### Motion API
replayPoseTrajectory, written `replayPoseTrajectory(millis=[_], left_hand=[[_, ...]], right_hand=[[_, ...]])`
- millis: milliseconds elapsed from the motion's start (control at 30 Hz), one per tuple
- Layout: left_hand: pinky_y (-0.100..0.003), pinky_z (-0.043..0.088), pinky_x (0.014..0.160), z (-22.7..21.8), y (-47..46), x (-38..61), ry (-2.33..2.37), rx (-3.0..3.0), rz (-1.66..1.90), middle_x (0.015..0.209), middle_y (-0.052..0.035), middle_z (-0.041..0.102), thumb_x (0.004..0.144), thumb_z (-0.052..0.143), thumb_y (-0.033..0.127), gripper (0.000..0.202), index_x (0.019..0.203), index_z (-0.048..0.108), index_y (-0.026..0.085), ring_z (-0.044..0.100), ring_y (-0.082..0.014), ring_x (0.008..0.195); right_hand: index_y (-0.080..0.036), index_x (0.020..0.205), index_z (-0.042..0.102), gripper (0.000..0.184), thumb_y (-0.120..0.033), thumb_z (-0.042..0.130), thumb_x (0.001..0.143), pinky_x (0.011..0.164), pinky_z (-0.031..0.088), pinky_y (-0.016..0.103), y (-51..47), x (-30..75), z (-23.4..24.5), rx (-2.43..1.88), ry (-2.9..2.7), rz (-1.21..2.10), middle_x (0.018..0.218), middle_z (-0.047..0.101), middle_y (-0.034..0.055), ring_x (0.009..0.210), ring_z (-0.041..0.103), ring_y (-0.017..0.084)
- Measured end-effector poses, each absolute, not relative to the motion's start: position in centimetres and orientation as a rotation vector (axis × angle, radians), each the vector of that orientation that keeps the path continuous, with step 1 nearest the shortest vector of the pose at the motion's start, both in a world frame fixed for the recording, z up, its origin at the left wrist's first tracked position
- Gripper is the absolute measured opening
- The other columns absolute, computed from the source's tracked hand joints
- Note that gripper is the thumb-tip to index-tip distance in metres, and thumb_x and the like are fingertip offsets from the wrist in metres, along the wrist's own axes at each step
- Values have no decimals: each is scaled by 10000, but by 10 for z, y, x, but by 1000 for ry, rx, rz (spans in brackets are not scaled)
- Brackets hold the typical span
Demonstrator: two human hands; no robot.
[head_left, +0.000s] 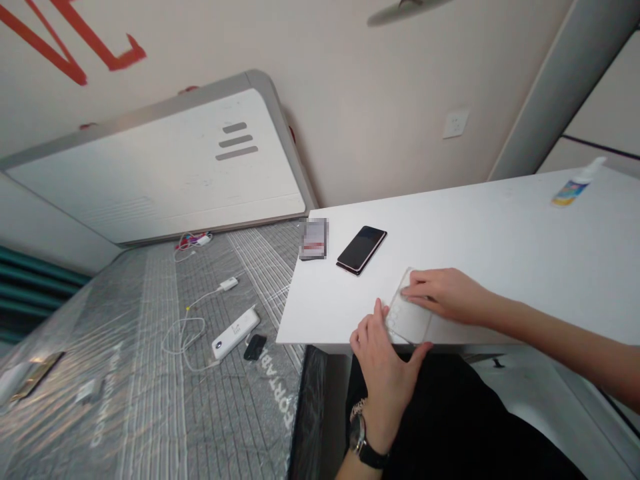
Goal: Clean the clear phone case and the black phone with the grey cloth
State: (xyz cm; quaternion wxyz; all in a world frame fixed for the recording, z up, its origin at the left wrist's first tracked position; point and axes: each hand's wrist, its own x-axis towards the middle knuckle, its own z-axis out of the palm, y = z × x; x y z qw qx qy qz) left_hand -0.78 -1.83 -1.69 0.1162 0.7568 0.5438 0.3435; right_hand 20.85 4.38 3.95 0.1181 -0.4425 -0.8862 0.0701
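Note:
A see-through, flat rectangular piece that looks like a clear phone case (411,323) lies at the front edge of the white table. My left hand (384,360) holds it along its left side and near corner, fingers on one edge and thumb at the other. My right hand (445,293) rests over its far part, fingers closed and pressed down on its surface. What those fingers hold, if anything, is hidden. Beyond my hands a black-screened phone (363,249) lies on the table, apart from both.
On the white table (480,240) a blurred small package (313,239) lies at the left corner and a spray bottle (577,183) at the far right. A plastic-covered mattress (165,400) to the left bears a white power bank (236,332), cables and a small black item (255,347).

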Motion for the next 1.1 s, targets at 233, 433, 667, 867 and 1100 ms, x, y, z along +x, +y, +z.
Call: replayPoseTrajectory(millis=[233, 433, 667, 867, 1100], left_hand=[[-458, 404, 1055, -16, -18, -8, 1603, 2217, 982, 1355, -127, 651, 761, 877, 533, 1060, 1559, 284, 165, 581, -284, 1232], [-456, 404, 1055, -18, -18, -8, 1616, 2232, 992, 1348, -126, 653, 757, 872, 558, 1063, 1559, 293, 168, 586, -283, 1219], [-447, 399, 1040, -17, -16, -7, 1615, 2256, 991, 1339, -131, 650, 781, 835, 596, 1033, 1553, 303, 160, 586, -287, 1206], [-457, 393, 1045, -17, -17, -7, 1625, 2276, 970, 1326, -132, 650, 807, 796, 627, 1005, 1553, 310, 161, 580, -297, 1210], [-437, 402, 1037, -18, -17, -8, 1646, 2284, 951, 1315, -121, 646, 794, 821, 599, 1013, 1555, 319, 159, 574, -286, 1193]], right_hand=[[-254, 1019, 774, 226, -162, 575, 961, 618, 356, 265, 43, 199, 33, -1257, -2547, 32, 942, 700, 42, 817, 625, 166], [-230, 1003, 769, 262, -146, 523, 976, 636, 347, 287, 43, 209, 42, -1200, -2620, 110, 904, 670, 54, 771, 584, 163], [-253, 991, 768, 220, -194, 555, 990, 650, 365, 263, 42, 210, 42, -1130, -2693, 207, 898, 671, 32, 763, 587, 146], [-251, 1023, 775, 223, -191, 563, 985, 609, 332, 270, 51, 218, 48, -1245, -2684, 141, 912, 673, 35, 727, 589, 141], [-243, 1191, 772, 300, -317, 515, 1053, 689, 410, 286, 62, 241, 66, -1437, -2376, 153, 1020, 696, 60, 797, 629, 154]])
